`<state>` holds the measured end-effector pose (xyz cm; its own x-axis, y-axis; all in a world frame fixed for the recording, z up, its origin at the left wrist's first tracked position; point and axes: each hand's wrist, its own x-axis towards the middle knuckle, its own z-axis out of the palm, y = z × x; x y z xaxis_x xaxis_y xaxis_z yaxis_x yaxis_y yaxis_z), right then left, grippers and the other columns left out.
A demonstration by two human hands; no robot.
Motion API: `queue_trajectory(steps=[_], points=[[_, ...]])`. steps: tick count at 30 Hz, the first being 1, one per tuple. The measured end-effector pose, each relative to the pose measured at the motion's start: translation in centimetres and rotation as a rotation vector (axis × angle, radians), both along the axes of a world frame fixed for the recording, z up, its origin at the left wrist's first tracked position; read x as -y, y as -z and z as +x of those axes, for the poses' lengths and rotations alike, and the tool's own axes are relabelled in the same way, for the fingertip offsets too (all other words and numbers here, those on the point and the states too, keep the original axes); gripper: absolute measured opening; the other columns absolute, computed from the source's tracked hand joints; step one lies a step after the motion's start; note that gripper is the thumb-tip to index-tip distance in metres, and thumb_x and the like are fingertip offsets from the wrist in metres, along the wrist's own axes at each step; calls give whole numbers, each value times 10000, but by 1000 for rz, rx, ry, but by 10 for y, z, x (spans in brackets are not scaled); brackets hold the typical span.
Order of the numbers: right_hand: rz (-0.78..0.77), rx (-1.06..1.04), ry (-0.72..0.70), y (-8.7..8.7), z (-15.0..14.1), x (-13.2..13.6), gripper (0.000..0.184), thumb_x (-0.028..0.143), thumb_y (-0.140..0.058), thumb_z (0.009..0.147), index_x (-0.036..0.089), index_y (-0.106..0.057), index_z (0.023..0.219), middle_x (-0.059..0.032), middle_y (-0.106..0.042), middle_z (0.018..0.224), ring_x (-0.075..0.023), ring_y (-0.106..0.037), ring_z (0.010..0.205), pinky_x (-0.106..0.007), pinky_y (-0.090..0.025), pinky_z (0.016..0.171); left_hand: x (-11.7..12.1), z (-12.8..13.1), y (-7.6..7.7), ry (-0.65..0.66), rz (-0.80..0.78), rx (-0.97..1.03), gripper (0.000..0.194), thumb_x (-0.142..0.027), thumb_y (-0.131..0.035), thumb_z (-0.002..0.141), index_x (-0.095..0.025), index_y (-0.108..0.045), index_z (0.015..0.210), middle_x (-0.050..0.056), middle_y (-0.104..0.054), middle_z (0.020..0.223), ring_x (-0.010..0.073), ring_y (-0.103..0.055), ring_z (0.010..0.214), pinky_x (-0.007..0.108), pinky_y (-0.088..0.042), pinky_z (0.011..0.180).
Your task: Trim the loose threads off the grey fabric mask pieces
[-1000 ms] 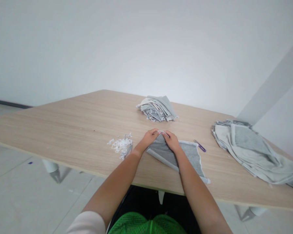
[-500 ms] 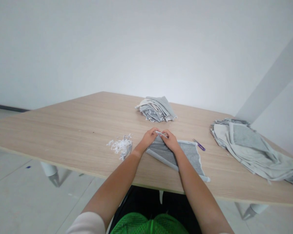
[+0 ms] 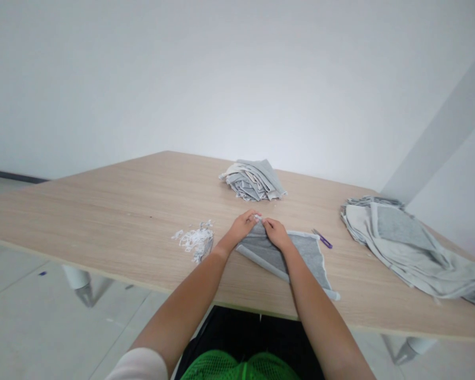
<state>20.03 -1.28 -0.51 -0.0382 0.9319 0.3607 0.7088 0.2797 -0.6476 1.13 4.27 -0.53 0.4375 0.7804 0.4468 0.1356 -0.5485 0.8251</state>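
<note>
A grey cloth [image 3: 307, 252] with white hemmed edges lies before me on the table, its far left corner raised a little between my hands. The fingers of my left hand [image 3: 243, 224] are closed on that corner. Close beside it, my right hand [image 3: 275, 232] pinches the same edge, and the fingertips nearly meet. My right forearm crosses over part of the cloth and hides it. Just past the cloth's right side lie small purple thread snips [image 3: 323, 240], touched by neither hand.
Left of my hands is a loose heap of white thread scraps [image 3: 198, 240]. Beyond them sits a pile of folded grey and beige cloths [image 3: 255, 179]. A larger stack of cloths [image 3: 404, 237] spreads along the right of the wooden table [image 3: 114, 211], which meets a white wall.
My right hand has shifted slightly left along the edge, closer to my left hand, and the exposed strip between them is shorter. The camera view has tilted slightly.
</note>
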Motion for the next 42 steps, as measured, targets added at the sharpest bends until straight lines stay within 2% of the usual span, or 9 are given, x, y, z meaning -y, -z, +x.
queue_trajectory(steps=[5, 10, 16, 22, 28, 32, 36, 38, 42], points=[[-20, -3, -7, 2, 1, -4, 432, 446, -382, 1054, 218, -661, 815, -47, -723, 871, -202, -612, 837, -279, -413, 778, 5, -1, -5, -6, -19, 0, 325, -421, -635, 890, -143, -735, 1026, -32, -556, 673, 130, -474, 648, 235, -368, 612], [13, -56, -3, 2, -1, -3, 378, 458, -456, 1016, 219, -701, 855, -40, -735, 896, -201, -625, 845, -280, -422, 774, 8, 0, -6, -27, -47, 6, 317, -400, -613, 900, -142, -733, 1042, -41, -522, 624, 133, -466, 608, 237, -360, 587], [44, -119, 47, 0, -1, 3, 309, 510, -604, 919, 231, -695, 1018, 26, -626, 707, -182, -557, 681, -266, -393, 662, 6, 0, -5, -72, -7, -13, 245, -318, -607, 886, -143, -736, 998, -28, -558, 652, 134, -505, 651, 237, -386, 631], [68, -37, 24, -3, 1, 0, 427, 496, -417, 1024, 227, -601, 747, -20, -649, 745, -190, -557, 734, -279, -367, 686, 6, 0, -4, -41, -39, 11, 266, -306, -631, 870, -152, -732, 1063, -42, -545, 629, 125, -495, 622, 221, -374, 600], [27, -11, 34, 1, 1, -4, 491, 506, -317, 1060, 224, -584, 760, -48, -683, 793, -201, -592, 787, -282, -388, 724, 6, -1, -5, -4, -34, 3, 290, -295, -654, 841, -150, -753, 1072, -60, -491, 589, 112, -442, 586, 212, -354, 580], [31, -13, 37, -1, 0, -3, 486, 506, -328, 1052, 224, -564, 733, -42, -667, 769, -199, -585, 766, -285, -374, 707, 4, -1, -4, -21, -22, 1, 290, -339, -664, 845, -141, -774, 1027, -23, -603, 656, 122, -492, 611, 222, -388, 596], [36, -37, 42, -4, -1, 1, 463, 509, -392, 1021, 224, -557, 696, -20, -620, 709, -189, -549, 711, -284, -348, 666, 4, 0, -5, -23, -26, 14, 319, -409, -642, 879, -142, -777, 988, 34, -728, 814, 155, -603, 717, 237, -455, 661], [50, -69, 40, -6, -3, 3, 413, 523, -448, 997, 223, -620, 772, -9, -615, 716, -186, -542, 710, -278, -358, 665, 5, -1, -6, -26, -14, 6, 324, -427, -630, 890, -143, -774, 955, 34, -731, 813, 159, -614, 736, 234, -462, 669], [76, -156, 50, -9, -5, 8, 365, 560, -585, 927, 233, -694, 1045, 33, -576, 694, -178, -524, 677, -267, -383, 656, 6, -2, -6, -46, -50, -33, 344, -445, -601, 901, -140, -760, 927, -6, -649, 670, 128, -525, 587, 224, -403, 565]])
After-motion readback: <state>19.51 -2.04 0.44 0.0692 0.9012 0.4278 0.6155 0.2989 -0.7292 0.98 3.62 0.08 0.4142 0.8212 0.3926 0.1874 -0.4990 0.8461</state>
